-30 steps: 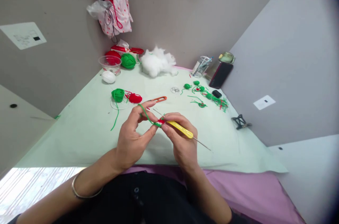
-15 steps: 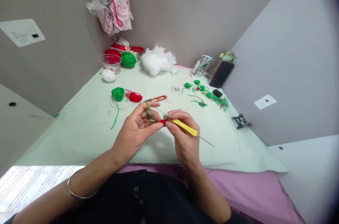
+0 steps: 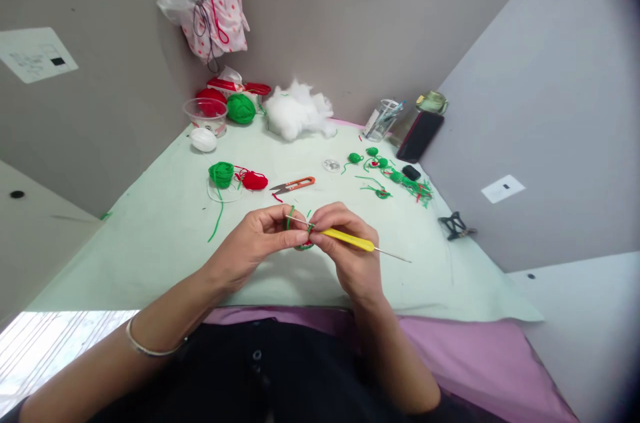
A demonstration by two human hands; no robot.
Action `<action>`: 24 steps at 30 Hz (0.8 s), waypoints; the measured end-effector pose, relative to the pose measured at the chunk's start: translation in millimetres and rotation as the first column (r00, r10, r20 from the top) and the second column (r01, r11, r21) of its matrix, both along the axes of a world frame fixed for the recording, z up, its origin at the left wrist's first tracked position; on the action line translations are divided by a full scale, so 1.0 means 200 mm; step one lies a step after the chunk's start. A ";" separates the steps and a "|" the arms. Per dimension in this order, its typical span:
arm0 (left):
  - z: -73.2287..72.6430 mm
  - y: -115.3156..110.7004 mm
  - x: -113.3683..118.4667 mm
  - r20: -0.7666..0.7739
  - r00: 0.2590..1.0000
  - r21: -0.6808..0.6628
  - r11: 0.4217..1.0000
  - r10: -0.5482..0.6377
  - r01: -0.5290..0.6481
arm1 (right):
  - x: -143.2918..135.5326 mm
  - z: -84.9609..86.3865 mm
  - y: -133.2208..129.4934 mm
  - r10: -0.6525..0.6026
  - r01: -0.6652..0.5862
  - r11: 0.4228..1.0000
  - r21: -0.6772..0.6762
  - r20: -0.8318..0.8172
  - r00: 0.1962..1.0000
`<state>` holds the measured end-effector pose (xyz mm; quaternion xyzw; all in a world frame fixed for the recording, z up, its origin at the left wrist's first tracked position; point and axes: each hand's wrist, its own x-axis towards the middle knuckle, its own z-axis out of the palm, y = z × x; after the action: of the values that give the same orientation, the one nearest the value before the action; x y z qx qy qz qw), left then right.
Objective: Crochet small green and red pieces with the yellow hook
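Observation:
Green yarn loops over the fingers of my left hand (image 3: 263, 236), whose thumb and fingertips pinch a small red and green crocheted piece (image 3: 304, 246). My right hand (image 3: 350, 243) is closed round the yellow handle of a crochet hook (image 3: 349, 238). The hook's thin metal tip points left, at the yarn between my hands; its other metal end sticks out to the right. Part of the piece is hidden by my fingertips. Just beyond my hands lie orange thread snips (image 3: 295, 184) and a short red yarn scrap (image 3: 277, 198).
Green yarn (image 3: 221, 174) and red yarn (image 3: 255, 180) lie left on the pale cloth (image 3: 280, 283). White stuffing (image 3: 299, 111) sits at the back. Small green pieces (image 3: 395, 176), a phone (image 3: 421, 136) and a black clip (image 3: 456, 226) are at the right.
My left fingers have curled in closer to the work, and the hook now lies flatter. The crocheted piece hangs slightly lower, and the red scrap beside the snips has come into view.

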<state>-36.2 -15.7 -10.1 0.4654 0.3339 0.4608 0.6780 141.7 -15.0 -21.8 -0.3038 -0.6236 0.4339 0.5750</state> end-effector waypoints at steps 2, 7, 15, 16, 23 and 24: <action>0.00 0.00 0.00 0.022 0.999 -0.019 0.999 -0.037 0.038 | 0.00 -0.01 0.01 0.028 -0.028 0.999 -0.026 -0.013 1.000; 0.01 0.02 -0.02 0.023 1.000 -0.040 0.999 0.011 -0.010 | 0.01 -0.02 0.02 0.073 -0.099 0.988 -0.115 -0.211 0.975; 0.03 -0.01 -0.02 -0.008 0.999 -0.011 0.999 -0.041 0.041 | 0.01 -0.03 0.00 -0.012 0.009 1.000 -0.026 -0.091 0.996; 0.02 -0.01 -0.01 -0.003 0.999 -0.011 0.999 -0.036 0.036 | 0.01 -0.03 -0.01 -0.020 0.019 1.000 -0.012 -0.068 0.997; -0.02 -0.01 0.00 -0.001 0.997 -0.032 0.997 -0.074 0.074 | -0.01 -0.03 -0.01 -0.027 0.012 0.995 -0.099 -0.150 0.988; -0.02 -0.01 0.00 0.003 0.997 -0.033 0.996 -0.077 0.077 | -0.02 -0.02 -0.01 -0.016 -0.012 0.990 -0.137 -0.199 0.980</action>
<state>-35.6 -17.6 -14.5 0.4661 0.3230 0.4291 0.7031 138.3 -16.2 -26.8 -0.2983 -0.5311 0.5037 0.6126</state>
